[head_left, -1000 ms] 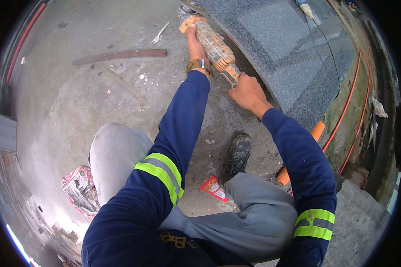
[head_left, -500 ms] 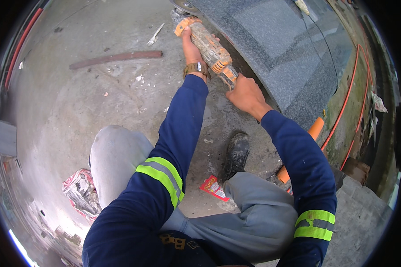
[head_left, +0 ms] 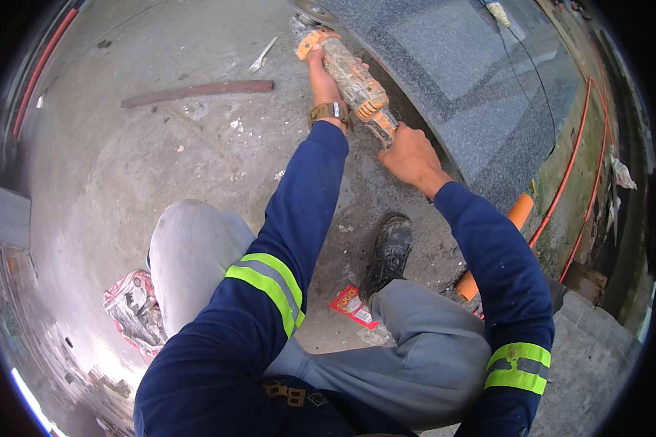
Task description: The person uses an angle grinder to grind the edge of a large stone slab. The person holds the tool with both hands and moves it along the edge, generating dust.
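Both my hands hold an orange, dust-caked angle grinder [head_left: 353, 81]. My left hand [head_left: 325, 81] wraps round its front body just behind the orange collar, with some of the fingers hidden beneath. At the tail end, my right hand [head_left: 414, 154] is closed round the narrow rear grip. The grinder's round disc [head_left: 315, 10] lies at the top edge of the view, along the left edge of a speckled dark grey stone slab [head_left: 444, 80]. Whether the disc touches the slab, I cannot tell.
On the concrete floor lie a reddish-brown strip [head_left: 197, 93], a white plastic fork [head_left: 263, 54], a red packet [head_left: 353, 306] by my shoe [head_left: 391, 247] and a crumpled bag [head_left: 133, 309]. An orange pipe [head_left: 519, 211] and a red hose [head_left: 567, 175] run along the right. A cord [head_left: 539, 80] crosses the slab.
The grinder and my two hands sit slightly further right in view, as does most of the floor around them. My grip on the tool is the same.
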Motion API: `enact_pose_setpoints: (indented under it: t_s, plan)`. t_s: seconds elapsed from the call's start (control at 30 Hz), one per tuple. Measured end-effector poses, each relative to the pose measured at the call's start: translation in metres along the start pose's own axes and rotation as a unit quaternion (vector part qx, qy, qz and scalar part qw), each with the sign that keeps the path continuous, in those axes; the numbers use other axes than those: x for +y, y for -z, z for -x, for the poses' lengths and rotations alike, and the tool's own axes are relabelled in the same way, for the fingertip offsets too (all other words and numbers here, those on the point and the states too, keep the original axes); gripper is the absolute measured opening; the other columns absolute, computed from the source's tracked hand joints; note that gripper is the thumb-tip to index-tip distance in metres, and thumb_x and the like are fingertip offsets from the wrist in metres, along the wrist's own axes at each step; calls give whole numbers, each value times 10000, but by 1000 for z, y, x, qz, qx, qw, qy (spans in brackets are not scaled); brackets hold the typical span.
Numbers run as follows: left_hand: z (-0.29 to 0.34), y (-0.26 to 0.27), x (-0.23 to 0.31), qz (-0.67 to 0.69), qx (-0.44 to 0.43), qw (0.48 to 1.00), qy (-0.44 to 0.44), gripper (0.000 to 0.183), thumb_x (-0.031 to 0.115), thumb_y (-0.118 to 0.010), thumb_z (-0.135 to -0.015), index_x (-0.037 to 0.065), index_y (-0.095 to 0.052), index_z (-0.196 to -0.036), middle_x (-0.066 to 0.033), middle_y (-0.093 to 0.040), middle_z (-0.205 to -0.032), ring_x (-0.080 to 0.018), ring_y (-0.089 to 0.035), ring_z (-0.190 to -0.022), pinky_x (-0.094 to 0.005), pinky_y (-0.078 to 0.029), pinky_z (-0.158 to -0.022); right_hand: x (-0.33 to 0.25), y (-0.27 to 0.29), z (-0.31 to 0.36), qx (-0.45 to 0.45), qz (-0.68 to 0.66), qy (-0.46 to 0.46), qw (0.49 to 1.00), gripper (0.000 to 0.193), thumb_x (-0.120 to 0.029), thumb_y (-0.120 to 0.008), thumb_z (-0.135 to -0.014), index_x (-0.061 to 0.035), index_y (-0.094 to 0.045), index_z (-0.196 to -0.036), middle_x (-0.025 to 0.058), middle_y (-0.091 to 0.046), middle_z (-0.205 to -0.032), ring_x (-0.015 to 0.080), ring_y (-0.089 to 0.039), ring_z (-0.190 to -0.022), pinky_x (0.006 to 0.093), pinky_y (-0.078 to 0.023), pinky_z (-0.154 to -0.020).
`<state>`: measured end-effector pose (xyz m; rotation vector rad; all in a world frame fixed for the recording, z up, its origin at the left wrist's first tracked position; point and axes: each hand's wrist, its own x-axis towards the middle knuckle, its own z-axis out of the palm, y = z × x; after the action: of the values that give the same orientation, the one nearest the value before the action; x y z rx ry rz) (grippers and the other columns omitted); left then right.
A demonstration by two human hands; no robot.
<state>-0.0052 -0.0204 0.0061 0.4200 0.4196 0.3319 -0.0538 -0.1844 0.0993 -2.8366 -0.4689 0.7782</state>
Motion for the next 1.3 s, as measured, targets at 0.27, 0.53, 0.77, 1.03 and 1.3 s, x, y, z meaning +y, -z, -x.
enact_pose_setpoints:
  t_s: [0.27, 0.53, 0.77, 1.03, 1.3]
  plan:
    - [7, -1, -2, -1, 1, 1000, 2, 691, 614, -478, -876, 37, -476, -1254, -223, -639, -944, -363, -671, -828, -518, -551, -677, 4, 0, 5, -7, -9, 4, 1000, 496, -199, -726, -747, 126, -575, -1090, 314, -667, -975, 423, -671, -935, 441, -548, -832]
    - [-3, 3, -1, -2, -8, 1000, -1, 713, 623, -484, -869, 32, -472, -1269, -223, -638, -954, -360, -675, -827, -507, -557, -661, 2, -2, 1, 7, -1, 11, 1000, 472, -202, -718, -753, 123, -580, -1065, 316, -664, -976, 419, -669, -943, 441, -543, -834]
    - [-8, 4, -2, -10, -10, 1000, -6, 724, 621, -487, -867, 26, -464, -1278, -222, -631, -959, -356, -675, -820, -501, -562, -648, 1, -1, -5, -2, -4, 2, 1000, 477, -206, -721, -753, 122, -581, -1070, 311, -665, -982, 412, -666, -958, 434, -540, -846]
    - [-11, 4, -1, -11, -2, 1000, -6, 727, 619, -490, -865, 24, -454, -1281, -219, -629, -954, -361, -674, -821, -509, -557, -651, -1, -2, -8, 4, -7, 6, 1000, 486, -202, -723, -754, 126, -578, -1082, 313, -665, -990, 412, -666, -959, 435, -540, -847]
    - [-15, 4, 0, -10, -2, 1000, 0, 735, 616, -491, -864, 18, -445, -1288, -222, -628, -957, -362, -673, -825, -509, -556, -668, -5, 1, -11, -15, 6, -6, 1000, 443, -183, -699, -797, 87, -583, -1129, 275, -675, -1026, 394, -675, -973, 442, -548, -848]
